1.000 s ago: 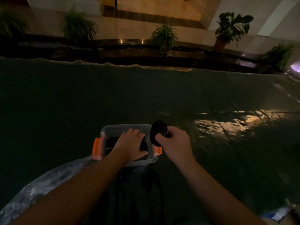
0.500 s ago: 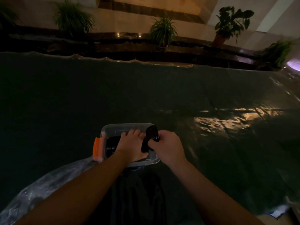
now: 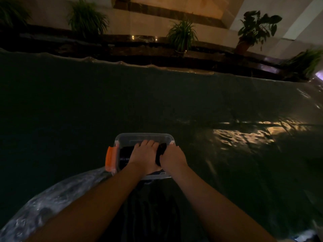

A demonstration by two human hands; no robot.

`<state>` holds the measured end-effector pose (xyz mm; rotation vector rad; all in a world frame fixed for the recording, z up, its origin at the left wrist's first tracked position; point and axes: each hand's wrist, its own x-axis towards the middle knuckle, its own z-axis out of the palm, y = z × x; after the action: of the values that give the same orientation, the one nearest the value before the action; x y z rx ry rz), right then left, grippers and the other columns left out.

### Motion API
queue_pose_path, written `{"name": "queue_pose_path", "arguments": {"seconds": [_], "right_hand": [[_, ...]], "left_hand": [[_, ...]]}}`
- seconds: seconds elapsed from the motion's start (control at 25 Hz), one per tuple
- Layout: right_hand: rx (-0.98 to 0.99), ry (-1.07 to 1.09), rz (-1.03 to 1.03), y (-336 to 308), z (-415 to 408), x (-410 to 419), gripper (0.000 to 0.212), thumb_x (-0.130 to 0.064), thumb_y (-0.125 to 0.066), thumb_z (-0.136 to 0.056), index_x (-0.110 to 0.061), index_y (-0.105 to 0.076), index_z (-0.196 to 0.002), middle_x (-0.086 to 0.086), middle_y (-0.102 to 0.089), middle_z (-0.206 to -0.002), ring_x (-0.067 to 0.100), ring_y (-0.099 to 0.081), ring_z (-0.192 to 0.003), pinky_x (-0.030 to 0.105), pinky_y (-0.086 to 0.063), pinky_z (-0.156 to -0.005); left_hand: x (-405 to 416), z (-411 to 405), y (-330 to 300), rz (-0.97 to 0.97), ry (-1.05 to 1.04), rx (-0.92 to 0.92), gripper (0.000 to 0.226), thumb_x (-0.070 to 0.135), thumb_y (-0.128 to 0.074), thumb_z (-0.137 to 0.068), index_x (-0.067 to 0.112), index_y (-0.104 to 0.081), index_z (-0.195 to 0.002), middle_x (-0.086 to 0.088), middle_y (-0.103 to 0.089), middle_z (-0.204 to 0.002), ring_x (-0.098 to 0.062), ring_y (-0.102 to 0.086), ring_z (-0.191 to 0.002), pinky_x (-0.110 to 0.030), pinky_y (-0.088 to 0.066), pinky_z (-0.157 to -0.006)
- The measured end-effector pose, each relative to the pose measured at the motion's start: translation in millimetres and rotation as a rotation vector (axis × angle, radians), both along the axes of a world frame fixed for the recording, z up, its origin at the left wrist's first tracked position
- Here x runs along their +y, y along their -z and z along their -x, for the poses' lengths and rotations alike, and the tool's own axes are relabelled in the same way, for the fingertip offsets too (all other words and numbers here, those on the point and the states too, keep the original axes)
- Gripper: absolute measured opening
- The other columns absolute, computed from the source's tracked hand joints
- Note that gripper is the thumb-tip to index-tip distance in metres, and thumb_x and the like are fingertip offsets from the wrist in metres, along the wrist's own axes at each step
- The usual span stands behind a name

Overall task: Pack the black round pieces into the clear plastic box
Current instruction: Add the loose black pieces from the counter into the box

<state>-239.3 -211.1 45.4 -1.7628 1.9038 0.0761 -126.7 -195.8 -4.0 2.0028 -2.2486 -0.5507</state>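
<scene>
A clear plastic box (image 3: 145, 136) with an orange latch (image 3: 110, 158) on its left end sits near the table's front edge. Black round pieces (image 3: 124, 155) stand on edge in a row inside it. My left hand (image 3: 144, 157) rests flat on top of that row, pressing on it. My right hand (image 3: 172, 158) grips one more black round piece (image 3: 160, 153), held on edge and lowered into the box's right end, beside my left hand. Much of the box's inside is hidden by both hands.
The box sits on a dark tabletop (image 3: 157, 102) under a glossy clear sheet, which reflects light at the right. Potted plants (image 3: 181, 34) line a dark ledge beyond the far edge. Crinkled plastic (image 3: 52, 198) hangs over the front left.
My right hand has carried the black round piece from outside the box's right end leftward and down into the box. My left hand stayed on the row.
</scene>
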Motion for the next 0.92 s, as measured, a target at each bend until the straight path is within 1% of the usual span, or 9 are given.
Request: {"name": "queue_pose_path", "arguments": {"seconds": [0.04,0.12,0.16,0.2,0.32,0.44,0.64,0.8,0.92], "right_hand": [[0.022,-0.048,-0.014,-0.7,-2.8,-0.3,0.006,-0.023,-0.059,-0.103,-0.021,-0.057,-0.108,0.002,-0.063,-0.09,0.018,-0.062,-0.086,0.035,-0.054,-0.083],[0.058,-0.135,-0.01,8.9,-4.7,-5.9,0.039,-0.018,-0.06,-0.101,-0.008,-0.05,-0.137,0.008,-0.065,-0.108,0.022,-0.063,-0.098,0.039,-0.052,-0.089],[0.064,-0.148,-0.022,12.3,-5.7,-7.6,0.045,-0.019,-0.061,-0.101,-0.009,-0.048,-0.143,0.005,-0.064,-0.105,0.018,-0.062,-0.094,0.037,-0.051,-0.087],[0.109,-0.187,-0.055,11.7,-7.6,-8.1,0.046,-0.02,-0.062,-0.1,-0.01,-0.049,-0.143,0.003,-0.063,-0.105,0.016,-0.062,-0.093,0.036,-0.05,-0.088],[0.296,-0.386,-0.125,11.1,-17.5,-11.4,0.049,-0.021,-0.064,-0.099,-0.007,-0.048,-0.144,0.014,-0.06,-0.136,0.028,-0.057,-0.126,0.047,-0.036,-0.114],[0.307,-0.463,-0.192,15.1,-21.7,-16.4,0.056,-0.021,-0.068,-0.097,-0.008,-0.045,-0.146,0.015,-0.051,-0.149,0.032,-0.045,-0.139,0.051,-0.026,-0.12],[0.134,-0.358,-0.268,19.7,-21.5,-14.4,0.044,-0.014,-0.067,-0.098,-0.011,-0.053,-0.139,0.014,-0.056,-0.144,0.03,-0.051,-0.133,0.045,-0.036,-0.113],[-0.085,-0.172,-0.39,10.3,-13.2,-13.1,0.041,-0.011,-0.053,-0.106,-0.013,-0.051,-0.147,0.013,-0.055,-0.147,0.029,-0.049,-0.136,0.041,-0.035,-0.115],[-0.128,-0.063,-0.437,4.2,-9.3,-10.9,0.023,-0.016,-0.051,-0.106,-0.016,-0.062,-0.126,0.01,-0.065,-0.119,0.025,-0.059,-0.116,0.042,-0.043,-0.11]], "left_hand": [[0.0,0.5,-0.3,-0.002,-0.004,-0.01,0.078,0.066,-0.068,-0.075,0.027,-0.045,-0.138,0.0,-0.053,-0.143,-0.021,-0.045,-0.133,-0.049,-0.03,-0.115],[0.6,1.1,-0.8,-0.007,-0.002,-0.027,0.077,0.065,-0.068,-0.074,0.027,-0.045,-0.137,0.0,-0.052,-0.142,-0.022,-0.044,-0.132,-0.05,-0.031,-0.115],[0.8,1.6,-0.9,-0.009,0.004,-0.034,0.077,0.065,-0.068,-0.074,0.027,-0.045,-0.137,-0.001,-0.052,-0.142,-0.023,-0.044,-0.131,-0.051,-0.032,-0.114],[0.8,1.7,-0.8,-0.011,0.01,-0.045,0.078,0.065,-0.067,-0.075,0.027,-0.044,-0.138,-0.002,-0.05,-0.142,-0.023,-0.043,-0.131,-0.052,-0.032,-0.114],[-0.4,1.8,-2.0,-0.011,0.015,-0.084,0.081,0.065,-0.067,-0.074,0.026,-0.041,-0.14,-0.004,-0.047,-0.143,-0.025,-0.041,-0.131,-0.051,-0.032,-0.113],[-0.8,0.9,-2.7,-0.012,0.028,-0.094,0.083,0.063,-0.07,-0.074,0.026,-0.04,-0.142,-0.004,-0.045,-0.144,-0.025,-0.039,-0.132,-0.05,-0.032,-0.114],[2.9,-7.9,-3.0,-0.013,0.005,-0.018,0.082,0.061,-0.074,-0.074,0.026,-0.041,-0.141,-0.003,-0.048,-0.143,-0.023,-0.043,-0.131,-0.047,-0.032,-0.114],[7.3,-26.5,-5.9,-0.029,-0.013,-0.116,0.071,0.063,-0.069,-0.078,0.027,-0.048,-0.136,-0.005,-0.052,-0.141,-0.025,-0.047,-0.129,-0.051,-0.036,-0.112],[12.9,-37.9,-5.9,-0.086,-0.022,-0.129,0.069,0.061,-0.067,-0.082,0.028,-0.045,-0.138,-0.006,-0.051,-0.143,-0.027,-0.047,-0.132,-0.052,-0.036,-0.11]]}}
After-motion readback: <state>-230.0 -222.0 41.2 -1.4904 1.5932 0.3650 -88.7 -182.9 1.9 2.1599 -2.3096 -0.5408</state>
